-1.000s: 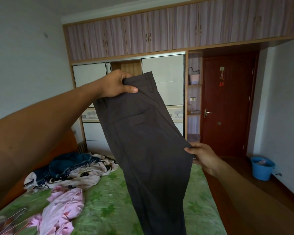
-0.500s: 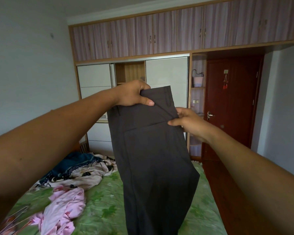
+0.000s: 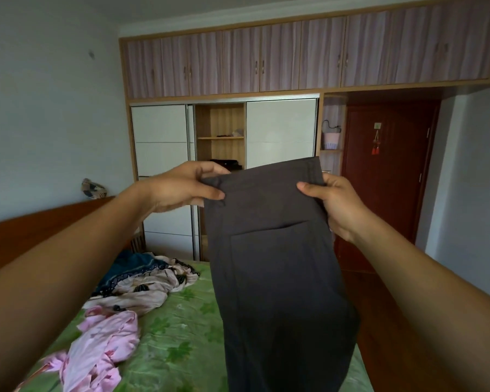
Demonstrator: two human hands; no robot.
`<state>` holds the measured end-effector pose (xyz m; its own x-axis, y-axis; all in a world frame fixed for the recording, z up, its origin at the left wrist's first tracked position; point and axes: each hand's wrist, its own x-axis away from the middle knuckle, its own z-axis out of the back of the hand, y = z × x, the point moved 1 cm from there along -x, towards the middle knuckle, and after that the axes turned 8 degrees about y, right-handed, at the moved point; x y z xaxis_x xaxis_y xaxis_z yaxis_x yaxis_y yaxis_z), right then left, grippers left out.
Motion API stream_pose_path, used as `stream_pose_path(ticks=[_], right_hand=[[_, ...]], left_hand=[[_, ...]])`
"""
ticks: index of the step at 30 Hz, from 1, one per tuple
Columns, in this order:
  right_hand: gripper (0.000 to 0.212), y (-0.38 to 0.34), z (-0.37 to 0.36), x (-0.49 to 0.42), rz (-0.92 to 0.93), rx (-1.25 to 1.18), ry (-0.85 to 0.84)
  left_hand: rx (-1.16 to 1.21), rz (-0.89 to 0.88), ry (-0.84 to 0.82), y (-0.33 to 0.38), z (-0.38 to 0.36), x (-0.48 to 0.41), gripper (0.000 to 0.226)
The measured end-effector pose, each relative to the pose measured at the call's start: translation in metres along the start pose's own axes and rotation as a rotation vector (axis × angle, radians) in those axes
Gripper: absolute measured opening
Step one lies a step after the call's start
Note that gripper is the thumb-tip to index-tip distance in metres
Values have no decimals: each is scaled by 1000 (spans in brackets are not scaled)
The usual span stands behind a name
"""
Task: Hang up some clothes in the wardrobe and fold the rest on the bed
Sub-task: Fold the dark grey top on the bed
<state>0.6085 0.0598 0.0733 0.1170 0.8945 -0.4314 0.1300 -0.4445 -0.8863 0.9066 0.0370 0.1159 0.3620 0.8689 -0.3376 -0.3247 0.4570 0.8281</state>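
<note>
Dark grey trousers (image 3: pixel 277 278) hang in front of me above the bed (image 3: pixel 181 340), folded lengthwise, with the waistband at the top. My left hand (image 3: pixel 181 188) pinches the left end of the waistband. My right hand (image 3: pixel 334 205) grips the right end, thumb on the front. The legs drop out of the bottom of the view. Beyond them the wardrobe (image 3: pixel 221 142) stands with its sliding doors parted, showing wooden shelves. A pink garment (image 3: pixel 102 346) and a heap of blue and cream clothes (image 3: pixel 142 278) lie on the green bedspread.
A dark red door (image 3: pixel 388 176) is shut to the right of the wardrobe. A wooden headboard (image 3: pixel 40 227) runs along the left wall. Reddish wooden floor (image 3: pixel 385 349) lies to the right of the bed. Upper cupboards (image 3: pixel 294 55) span the wall.
My right hand went from the trousers' lower side edge up to the waistband. Both hands came down and now hold the waistband level. The view shifted left and up.
</note>
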Motion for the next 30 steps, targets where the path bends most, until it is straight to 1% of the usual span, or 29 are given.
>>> stream_pose_path(ticks=[4, 7, 11, 14, 15, 17, 20, 21, 23, 26, 30], right_hand=[[23, -9, 7, 22, -6, -19, 79], [24, -31, 12, 42, 50, -16, 111], [23, -72, 17, 68, 183, -4, 93], [23, -97, 18, 81, 284, 12, 74], [24, -100, 19, 82, 299, 19, 74], [28, -99, 23, 82, 300, 29, 86], [34, -78, 31, 74, 243, 71, 121], [35, -65, 35, 70, 219, 98, 135], [34, -35, 45, 59, 175, 161, 152], [31, 17, 64, 43, 69, 286, 150], [27, 111, 97, 19, -103, 514, 111]], left_hand=[[190, -85, 245, -6, -30, 13, 32], [302, -136, 296, 11, -44, 25, 33], [436, -209, 277, 49, -48, 38, 31], [488, -238, 212, 71, -40, 37, 22], [499, -238, 186, 74, -38, 35, 23], [523, -216, 128, 71, -33, 27, 30], [531, -150, 41, 53, -36, 12, 47], [519, -121, 34, 42, -40, 6, 49], [428, -73, 66, 16, -52, -7, 46], [159, -51, 180, -31, -79, -26, 35], [-85, -32, 215, -112, -125, -38, 24]])
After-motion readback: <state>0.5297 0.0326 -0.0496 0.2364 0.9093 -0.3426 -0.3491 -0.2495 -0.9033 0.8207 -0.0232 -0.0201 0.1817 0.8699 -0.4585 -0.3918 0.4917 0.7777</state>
